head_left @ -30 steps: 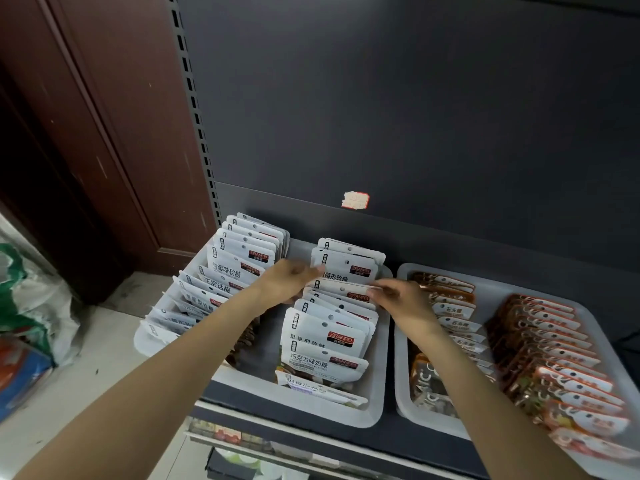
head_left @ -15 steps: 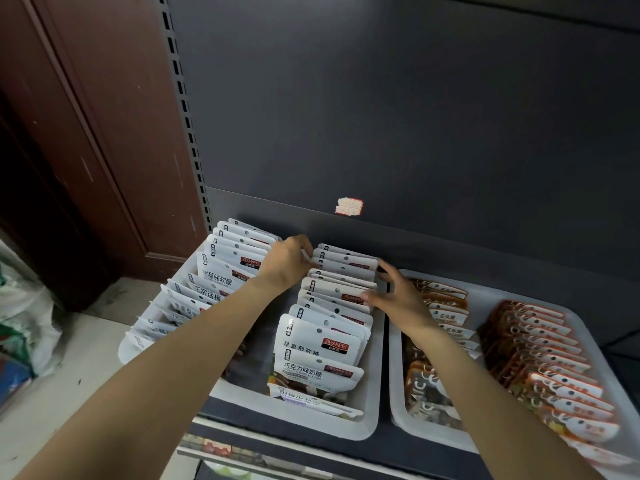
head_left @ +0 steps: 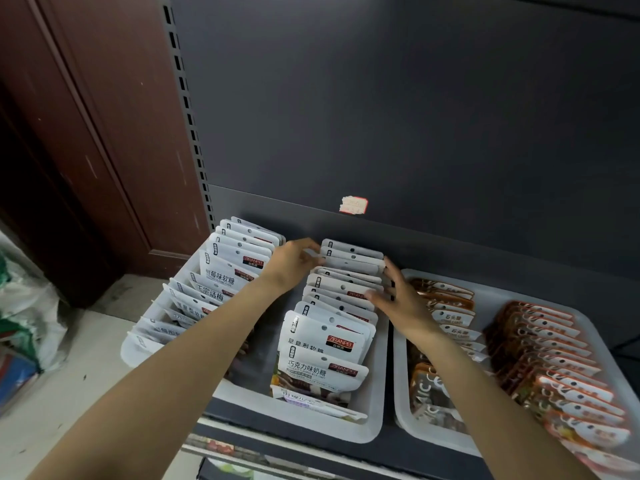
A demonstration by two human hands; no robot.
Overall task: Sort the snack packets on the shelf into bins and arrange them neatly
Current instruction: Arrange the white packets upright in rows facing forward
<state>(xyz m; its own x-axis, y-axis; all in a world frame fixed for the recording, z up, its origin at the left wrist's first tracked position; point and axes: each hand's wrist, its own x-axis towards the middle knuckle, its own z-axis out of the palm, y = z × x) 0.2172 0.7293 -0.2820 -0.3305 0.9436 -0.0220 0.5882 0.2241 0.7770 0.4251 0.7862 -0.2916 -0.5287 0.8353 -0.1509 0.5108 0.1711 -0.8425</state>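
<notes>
Two white bins stand side by side on a dark shelf. The left bin (head_left: 375, 403) holds two rows of white snack packets: a left row (head_left: 221, 271) and a middle row (head_left: 332, 327). My left hand (head_left: 294, 263) grips the left edge of the rear packets (head_left: 351, 256) in the middle row. My right hand (head_left: 398, 299) lies with straight, spread fingers against the right edges of those same packets. The right bin (head_left: 401, 410) holds a row of brown packets (head_left: 446, 306) and a row of orange-red packets (head_left: 547, 351).
The dark shelf back panel (head_left: 415, 133) rises right behind the bins, with a small price sticker (head_left: 354, 205). A brown wooden door (head_left: 86, 133) stands at the left. White and green bags (head_left: 24, 313) lie on the floor beside the shelf.
Both hands have moved back along the middle row toward the shelf's back panel. The rear packets now stand more upright and closer together between them.
</notes>
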